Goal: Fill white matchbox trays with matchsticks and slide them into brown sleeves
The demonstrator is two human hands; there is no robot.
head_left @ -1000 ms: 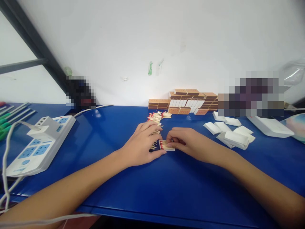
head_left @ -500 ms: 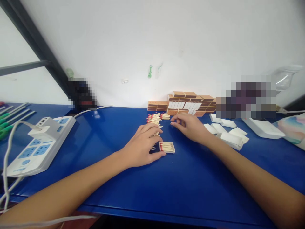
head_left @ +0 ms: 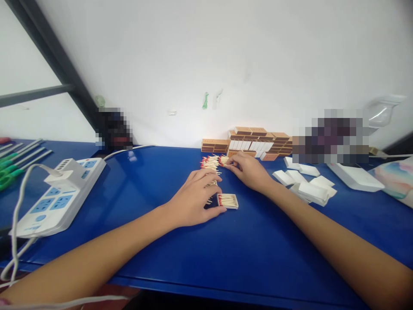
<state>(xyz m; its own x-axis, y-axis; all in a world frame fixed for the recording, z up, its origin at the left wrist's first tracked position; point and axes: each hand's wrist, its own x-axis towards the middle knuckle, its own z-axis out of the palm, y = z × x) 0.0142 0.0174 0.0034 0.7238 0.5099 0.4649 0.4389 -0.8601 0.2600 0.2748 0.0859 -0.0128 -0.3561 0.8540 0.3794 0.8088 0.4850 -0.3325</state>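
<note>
The small white matchbox tray [head_left: 237, 201] lies on the blue tabletop, filled with red-tipped matches. My left hand [head_left: 196, 200] grips its left end between thumb and index finger, the other fingers reaching forward over loose matches. Beyond those fingers is a pile of loose matches [head_left: 209, 162]. My right hand [head_left: 250, 172] is closed in a pinch at a smaller bunch of matches [head_left: 223, 160] just right of the pile. Its fingertips partly cover that bunch.
Stacked matchboxes [head_left: 250, 131] line the wall behind the matches. White empty-looking trays [head_left: 311, 190] lie in a heap at the right. A power strip [head_left: 64, 202] with white cables and green-handled tools [head_left: 13, 168] sit at the left. A white device [head_left: 356, 177] rests far right.
My right hand has moved left onto the small bunch of matches and its fingers have closed there. My left hand keeps its place at the tray. The view has shifted slightly.
</note>
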